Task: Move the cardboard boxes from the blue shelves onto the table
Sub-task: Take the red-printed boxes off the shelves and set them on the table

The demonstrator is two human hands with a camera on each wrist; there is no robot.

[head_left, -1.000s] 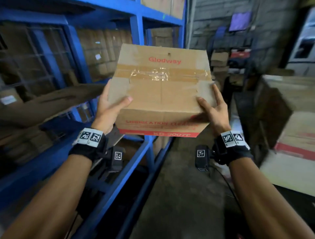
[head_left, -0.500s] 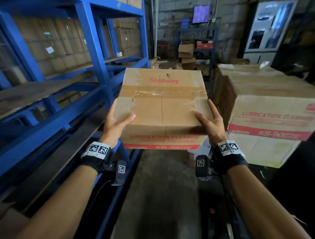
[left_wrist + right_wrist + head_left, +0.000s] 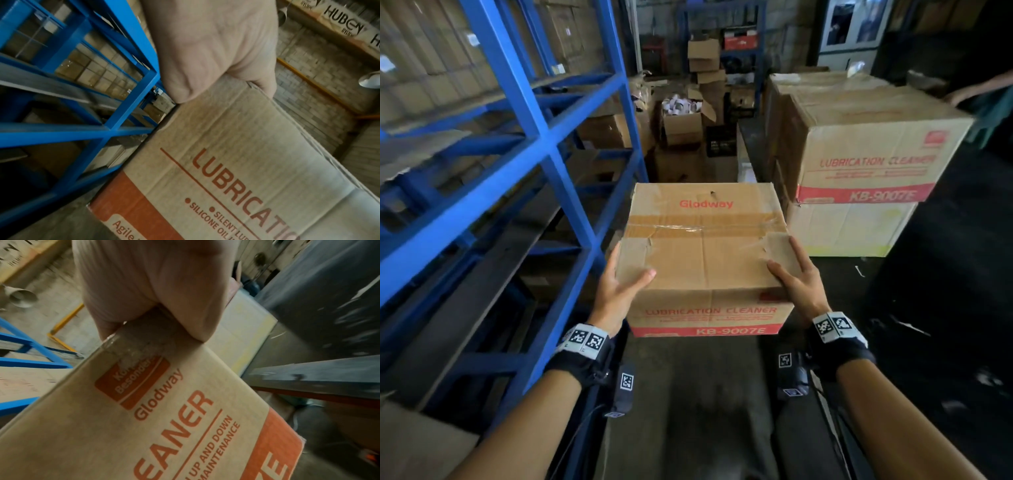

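I carry a taped cardboard box (image 3: 705,260) printed "Glodway" and "LUBRICATION CLEANER" in the aisle, clear of the blue shelves (image 3: 527,144) on my left. My left hand (image 3: 619,287) grips its near left corner, thumb on the top face. My right hand (image 3: 796,281) grips the near right corner the same way. In the left wrist view my left hand (image 3: 209,48) clamps the box (image 3: 236,170) at its edge. The right wrist view has my right hand (image 3: 152,285) on the taped edge of the box (image 3: 164,418). Fingers on the far sides are hidden.
Stacked cartons (image 3: 866,150) of the same print stand ahead on the right, atop a pale box (image 3: 849,229). A dark surface (image 3: 955,274) lies to the right. More boxes (image 3: 685,123) clutter the far end of the aisle. Another person's arm (image 3: 983,89) shows at the right edge.
I have turned away from the shelves toward the aisle, and the box has come down lower in front of me. Both hands keep the same hold.
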